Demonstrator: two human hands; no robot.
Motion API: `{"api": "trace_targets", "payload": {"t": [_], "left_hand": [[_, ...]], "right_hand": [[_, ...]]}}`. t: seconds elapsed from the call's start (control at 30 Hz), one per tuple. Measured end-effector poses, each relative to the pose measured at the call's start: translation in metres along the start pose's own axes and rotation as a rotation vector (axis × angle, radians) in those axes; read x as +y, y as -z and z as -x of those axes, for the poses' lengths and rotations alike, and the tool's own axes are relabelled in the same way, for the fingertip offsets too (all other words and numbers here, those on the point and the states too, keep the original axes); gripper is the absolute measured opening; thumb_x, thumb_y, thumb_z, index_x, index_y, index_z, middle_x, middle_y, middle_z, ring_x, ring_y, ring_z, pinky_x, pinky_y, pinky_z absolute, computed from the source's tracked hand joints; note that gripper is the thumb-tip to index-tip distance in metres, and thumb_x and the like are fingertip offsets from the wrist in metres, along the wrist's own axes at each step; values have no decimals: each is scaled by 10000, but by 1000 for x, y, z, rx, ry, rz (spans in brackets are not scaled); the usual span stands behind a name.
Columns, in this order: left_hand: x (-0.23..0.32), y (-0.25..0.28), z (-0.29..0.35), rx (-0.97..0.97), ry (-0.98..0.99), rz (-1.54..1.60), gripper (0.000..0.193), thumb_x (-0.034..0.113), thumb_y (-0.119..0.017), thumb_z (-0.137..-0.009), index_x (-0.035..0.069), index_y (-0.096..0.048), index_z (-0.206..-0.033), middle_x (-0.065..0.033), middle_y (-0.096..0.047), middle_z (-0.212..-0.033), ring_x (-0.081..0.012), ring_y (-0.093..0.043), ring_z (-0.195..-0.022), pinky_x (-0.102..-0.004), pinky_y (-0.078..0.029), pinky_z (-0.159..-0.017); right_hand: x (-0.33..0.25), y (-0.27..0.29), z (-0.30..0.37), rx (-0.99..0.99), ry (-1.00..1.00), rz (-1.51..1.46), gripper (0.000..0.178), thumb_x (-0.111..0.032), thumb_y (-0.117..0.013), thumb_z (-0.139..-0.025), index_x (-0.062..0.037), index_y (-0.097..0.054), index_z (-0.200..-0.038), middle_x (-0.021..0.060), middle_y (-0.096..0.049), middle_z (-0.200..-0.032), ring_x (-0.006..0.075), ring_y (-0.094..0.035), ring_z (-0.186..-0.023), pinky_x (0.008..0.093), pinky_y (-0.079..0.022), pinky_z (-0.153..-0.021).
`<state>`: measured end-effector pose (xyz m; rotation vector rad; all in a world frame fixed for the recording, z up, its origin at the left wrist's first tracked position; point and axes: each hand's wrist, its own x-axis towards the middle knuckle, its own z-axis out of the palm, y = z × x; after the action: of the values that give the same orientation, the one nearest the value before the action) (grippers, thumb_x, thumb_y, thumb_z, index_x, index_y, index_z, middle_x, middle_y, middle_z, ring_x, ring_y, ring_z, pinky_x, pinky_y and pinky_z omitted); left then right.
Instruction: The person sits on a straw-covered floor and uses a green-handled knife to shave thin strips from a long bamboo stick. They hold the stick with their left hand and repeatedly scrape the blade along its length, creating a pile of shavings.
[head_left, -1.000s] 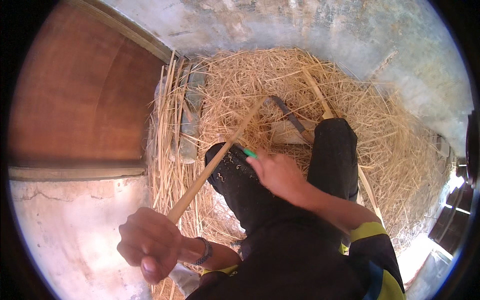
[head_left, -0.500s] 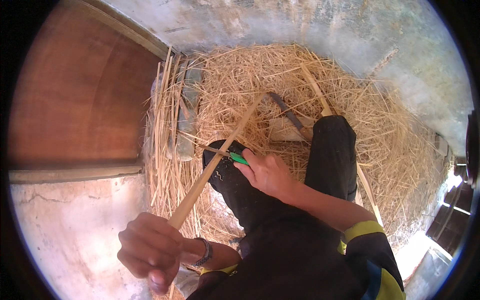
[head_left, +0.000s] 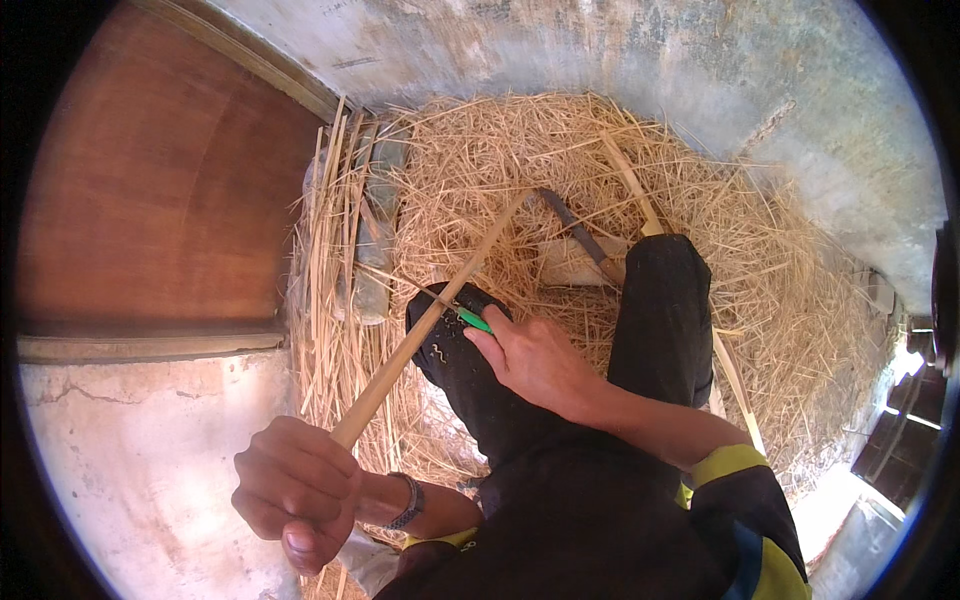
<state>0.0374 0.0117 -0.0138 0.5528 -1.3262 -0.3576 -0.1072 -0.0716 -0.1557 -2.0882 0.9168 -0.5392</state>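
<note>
Left hand [head_left: 300, 487]: fingers curled firmly around the near end of a bamboo strip [head_left: 400, 372], which slants away rightward past the left knee. Curled shavings [head_left: 438, 352], just left of the right fingers, suggest paring has begun; the remainder cannot be told. Right hand [head_left: 540, 367]: fingers clasping a green-handled knife [head_left: 474, 320], blade crossing the strip.

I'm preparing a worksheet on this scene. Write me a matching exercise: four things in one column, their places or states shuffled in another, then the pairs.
Things
1. left hand
2. right hand
3. bent blade
4. brown panel

Places or states
A. closed on a green handle
B. at the picture's upper left
C. closed around the near end of a pale strip
D. dark, right of the strip's far tip

Pairs: 1-C, 2-A, 3-D, 4-B
</note>
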Motion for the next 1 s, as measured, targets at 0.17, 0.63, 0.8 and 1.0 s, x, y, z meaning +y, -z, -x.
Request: {"api": "trace_targets", "payload": {"t": [0.17,0.63,0.8,1.0], "left_hand": [[3,1,-1,37,5,12,423,114,-526,-776,198,-233,-482,78,-329,-319,-18,-242,-235,-170,-285,-255],[5,5,2,57,-30,-88,376,146,-485,-806,174,-277,-494,67,-269,-328,-45,-226,-260,-200,-240,-303],[6,30,1,19,-31,-96,351,117,-523,-818,144,-324,-530,53,-327,-336,-56,-297,-246,-203,-350,-262],[1,28,2,85,-51,-84,369,104,-516,-804,147,-302,-505,48,-321,-335,-53,-279,-248,-202,-334,-262]], "right_hand": [[31,-15,-7,92,-101,42,302,-294,-517,-935,6,-538,-941,212,-557,-555,399,-587,-528,479,-464,-482],[25,-22,-11,123,78,48,290,-300,-532,-925,-16,-513,-868,175,-552,-521,380,-587,-492,476,-470,-455],[1,-11,-12,54,12,64,334,-342,-498,-939,-12,-527,-891,193,-553,-518,384,-586,-486,475,-469,-442],[30,-17,-21,104,-75,96,348,-346,-485,-943,-5,-543,-896,219,-566,-553,414,-583,-507,483,-474,-456]]}}
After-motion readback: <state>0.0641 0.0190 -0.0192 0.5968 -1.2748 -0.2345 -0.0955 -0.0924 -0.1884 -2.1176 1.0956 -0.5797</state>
